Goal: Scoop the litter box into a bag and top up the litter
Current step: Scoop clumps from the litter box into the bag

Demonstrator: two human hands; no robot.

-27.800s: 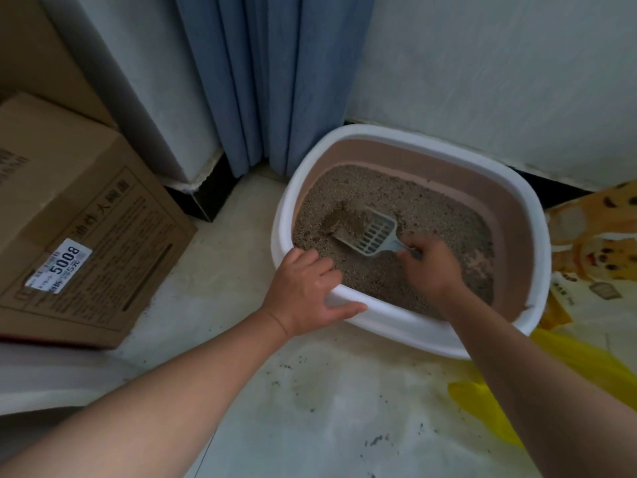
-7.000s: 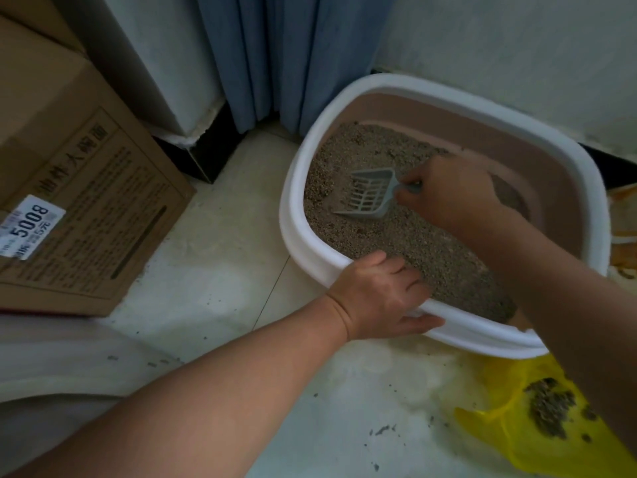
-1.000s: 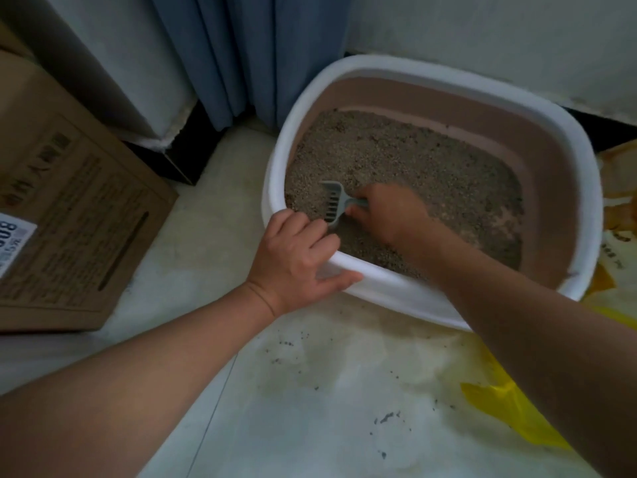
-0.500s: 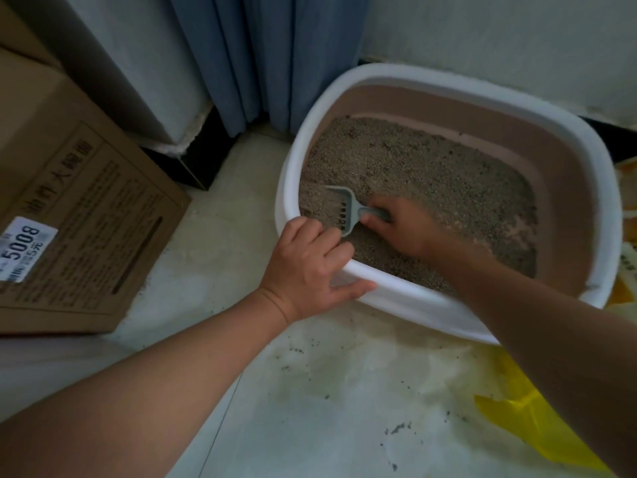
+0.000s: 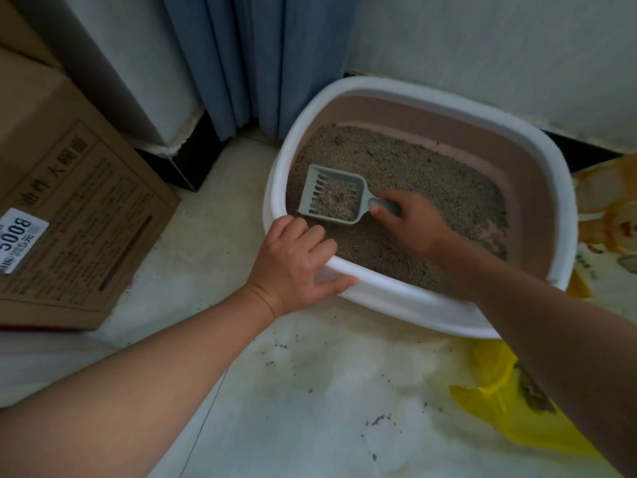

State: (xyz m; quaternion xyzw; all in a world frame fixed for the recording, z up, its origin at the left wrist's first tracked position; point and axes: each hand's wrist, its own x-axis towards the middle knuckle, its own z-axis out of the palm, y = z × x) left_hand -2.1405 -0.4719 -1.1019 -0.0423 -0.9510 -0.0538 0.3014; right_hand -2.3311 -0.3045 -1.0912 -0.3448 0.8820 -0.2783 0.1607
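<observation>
A white-rimmed litter box (image 5: 444, 98) with a brown inner wall sits on the floor against the wall, filled with grey-brown litter (image 5: 413, 167). My right hand (image 5: 412, 225) grips the handle of a grey slotted scoop (image 5: 332, 194), which is held level over the litter's left side with some litter in it. My left hand (image 5: 296, 263) holds the box's near rim, fingers curled over it and thumb on the outside. A yellow bag (image 5: 506, 408) lies on the floor at the lower right with dark clumps in it, partly hidden by my right forearm.
A large cardboard box (image 5: 69, 201) with a white label stands at the left. Blue curtains (image 5: 255, 63) hang behind the litter box. A printed litter sack (image 5: 610, 215) lies at the right edge. Scattered litter grains (image 5: 379, 419) dot the pale floor.
The scoop has come up out of the litter near the left rim and turned level, now carrying litter. My left hand has stayed on the rim.
</observation>
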